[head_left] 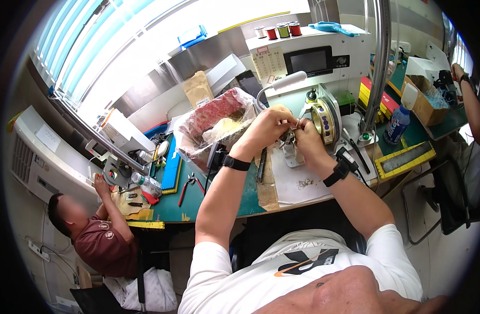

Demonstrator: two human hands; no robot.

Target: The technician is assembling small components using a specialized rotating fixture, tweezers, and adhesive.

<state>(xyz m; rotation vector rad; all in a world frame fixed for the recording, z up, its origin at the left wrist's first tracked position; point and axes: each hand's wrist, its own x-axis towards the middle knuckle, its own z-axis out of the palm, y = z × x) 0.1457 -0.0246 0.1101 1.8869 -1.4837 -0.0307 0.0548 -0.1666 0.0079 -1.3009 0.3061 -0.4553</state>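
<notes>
My left hand [271, 125] and my right hand [310, 142] meet in front of a white bench machine [324, 44]. The fingertips of both are pinched together around something small and thin, too fine to name. Just right of them stands the machine's round, cream-coloured ring [325, 123] with dark spots. Below my fingers is a small metal fixture [291, 152]. A white sheet of paper [297, 191] lies under my right forearm, with a little heap of tiny metallic pieces [305, 183] on it.
Left of my hands sits a plastic-lined box [190, 138] with pale threads. Red-handled pliers [192, 189] and a dark slim tool [262, 165] lie nearby. A blue bottle [398, 124] and yellow-edged tray [406, 159] stand right. A seated co-worker [106, 235] works at left.
</notes>
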